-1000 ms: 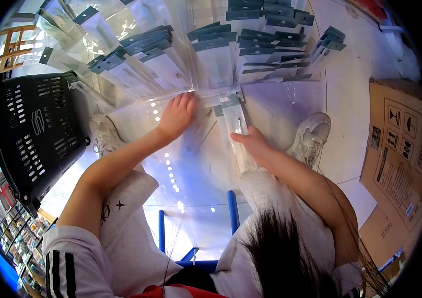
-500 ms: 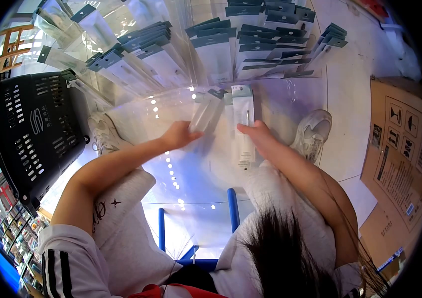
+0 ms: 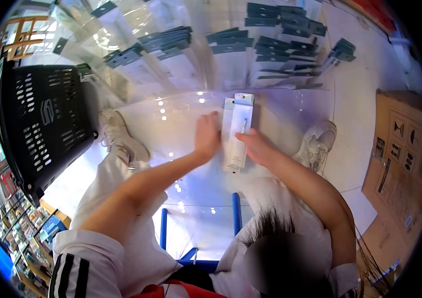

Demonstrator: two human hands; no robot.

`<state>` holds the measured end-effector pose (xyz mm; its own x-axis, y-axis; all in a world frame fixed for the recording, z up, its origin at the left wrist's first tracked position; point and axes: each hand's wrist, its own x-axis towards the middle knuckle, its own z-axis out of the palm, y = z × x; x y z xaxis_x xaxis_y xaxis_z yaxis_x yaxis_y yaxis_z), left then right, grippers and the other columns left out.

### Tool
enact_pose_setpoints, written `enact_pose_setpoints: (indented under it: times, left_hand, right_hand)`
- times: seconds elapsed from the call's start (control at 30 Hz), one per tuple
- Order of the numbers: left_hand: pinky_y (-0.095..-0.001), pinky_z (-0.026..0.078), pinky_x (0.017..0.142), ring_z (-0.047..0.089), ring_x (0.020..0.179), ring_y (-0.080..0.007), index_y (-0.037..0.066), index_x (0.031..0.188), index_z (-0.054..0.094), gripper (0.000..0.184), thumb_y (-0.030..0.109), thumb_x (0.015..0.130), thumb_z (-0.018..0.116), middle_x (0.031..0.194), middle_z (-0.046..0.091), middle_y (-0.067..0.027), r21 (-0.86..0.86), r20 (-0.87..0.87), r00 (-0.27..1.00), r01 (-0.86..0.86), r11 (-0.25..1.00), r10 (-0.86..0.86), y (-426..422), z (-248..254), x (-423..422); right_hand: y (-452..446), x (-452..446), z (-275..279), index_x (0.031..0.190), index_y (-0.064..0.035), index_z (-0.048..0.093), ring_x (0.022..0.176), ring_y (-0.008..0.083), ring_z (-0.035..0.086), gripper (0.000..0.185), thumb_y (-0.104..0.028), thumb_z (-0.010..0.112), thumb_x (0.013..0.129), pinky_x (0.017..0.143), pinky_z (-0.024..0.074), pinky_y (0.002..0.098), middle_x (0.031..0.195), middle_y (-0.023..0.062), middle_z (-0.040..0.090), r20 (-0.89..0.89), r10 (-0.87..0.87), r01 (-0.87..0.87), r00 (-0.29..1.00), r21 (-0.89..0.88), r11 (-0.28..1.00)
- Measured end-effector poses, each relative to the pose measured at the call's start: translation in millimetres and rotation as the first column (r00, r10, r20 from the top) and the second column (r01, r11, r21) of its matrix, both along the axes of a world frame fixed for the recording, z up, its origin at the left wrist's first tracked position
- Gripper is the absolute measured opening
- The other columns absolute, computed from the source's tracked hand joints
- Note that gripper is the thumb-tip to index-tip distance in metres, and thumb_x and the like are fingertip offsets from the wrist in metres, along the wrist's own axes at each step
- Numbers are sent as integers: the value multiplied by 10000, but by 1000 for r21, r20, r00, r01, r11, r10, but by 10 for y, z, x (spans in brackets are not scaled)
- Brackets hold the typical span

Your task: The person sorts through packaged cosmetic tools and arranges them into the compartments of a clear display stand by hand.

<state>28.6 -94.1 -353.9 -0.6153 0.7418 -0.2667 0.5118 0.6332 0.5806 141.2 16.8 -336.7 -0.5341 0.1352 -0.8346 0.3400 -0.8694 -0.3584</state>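
Slim packs (image 3: 237, 111): long flat rectangles, whitish, glossy, overlapped, in the right hand above the floor
Right hand (image 3: 257, 147): closed on the packs, thumb across the front
Left hand (image 3: 208, 135): blurred beside them, hold unclear
Carded packs (image 3: 229, 64): dark-green headers, rows
Basket (image 3: 56, 130): black, perforated
Carton (image 3: 394, 164): brown, printed cardboard

The left arm (image 3: 154, 185) slanted forward and inward, and the left hand (image 3: 208, 135), a little blurred, had its fingers loosely extended forward. The right arm (image 3: 315, 188) angled in from the other side, elbow bent; the right hand (image 3: 255, 147) gripped, thumb laid on top.
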Motion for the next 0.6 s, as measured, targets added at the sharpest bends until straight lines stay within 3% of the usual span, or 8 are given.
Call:
enact_pose_setpoints:
  times: [0.07, 0.13, 0.2, 0.27, 0.3, 0.4, 0.5, 0.6]
  left_hand:
    - [-421, 423, 747, 517, 893, -358, 16, 1041, 494, 430, 92, 650, 657, 925, 528, -205, 131, 141, 988, -77, 988, 59, 19, -91, 88]
    - [-407, 446, 676, 555, 763, -363, 29, 860, 566, 223, 98, 663, 644, 810, 565, -197, -10, 288, 952, -105, 994, 104, 26, -1, 84]
    - [-372, 460, 657, 598, 735, -303, 61, 822, 614, 155, 110, 678, 644, 775, 613, -134, -357, 395, 896, -53, 933, 202, 0, 125, 36]
    - [-339, 468, 689, 617, 761, -232, 56, 881, 629, 194, 113, 697, 636, 792, 635, -83, -305, 696, 657, -97, 947, 291, -82, 264, -7]
    - [-327, 478, 714, 605, 811, -182, 50, 987, 615, 298, 109, 696, 641, 867, 627, -50, -324, 796, 523, -58, 944, 306, -65, 357, -58]
    - [-343, 480, 755, 594, 836, -215, 28, 1064, 568, 364, 112, 710, 589, 919, 610, -91, -253, 967, -100, -398, 882, 233, -37, 847, -87]
    - [-355, 472, 799, 577, 871, -222, 50, 1185, 491, 470, 131, 724, 531, 969, 588, -92, -258, 884, -467, -493, 831, -3, 49, 1170, -151]
    - [-368, 477, 815, 572, 878, -238, 57, 1223, 447, 522, 131, 707, 470, 963, 581, -94, -50, 851, -422, -659, 750, -314, 273, 1944, -317]
  right_hand:
    - [-33, -4, -97, 1079, 10, 505, 949, 195, 552, 281, -56, 544, 808, 817, 441, 339, 1012, 91, 577, -60, 13, -12, 998, 15, 1000]
    - [0, -34, -116, 1054, 9, 530, 920, 193, 565, 260, -34, 532, 797, 813, 447, 337, 984, 91, 589, -25, 140, -139, 990, 55, 989]
    - [128, -74, 56, 1059, 13, 537, 910, 193, 573, 269, -27, 526, 793, 812, 451, 331, 985, 96, 595, 4, 287, -286, 958, 77, 955]
    - [273, -108, 308, 1085, 15, 529, 915, 185, 574, 301, -18, 526, 786, 814, 452, 320, 1001, 99, 597, -19, 528, -515, 849, 188, 836]
    - [348, -137, 479, 1098, 16, 525, 917, 180, 574, 317, -14, 526, 782, 815, 452, 315, 1010, 101, 597, -1, 636, -617, 772, 244, 749]
    - [512, -250, 1009, 1120, 13, 520, 913, 160, 572, 342, -8, 539, 779, 812, 452, 302, 1024, 92, 597, 48, 674, -610, 737, 478, 632]
    - [675, -412, 1642, 1107, 3, 514, 927, 147, 554, 315, -14, 554, 795, 824, 439, 294, 1028, 70, 588, -9, 459, -348, 888, 637, 688]
    - [765, -580, 2438, 1145, 9, 461, 957, 174, 554, 329, -13, 518, 822, 861, 429, 320, 1062, 84, 570, -196, 248, -60, 949, 659, 750]
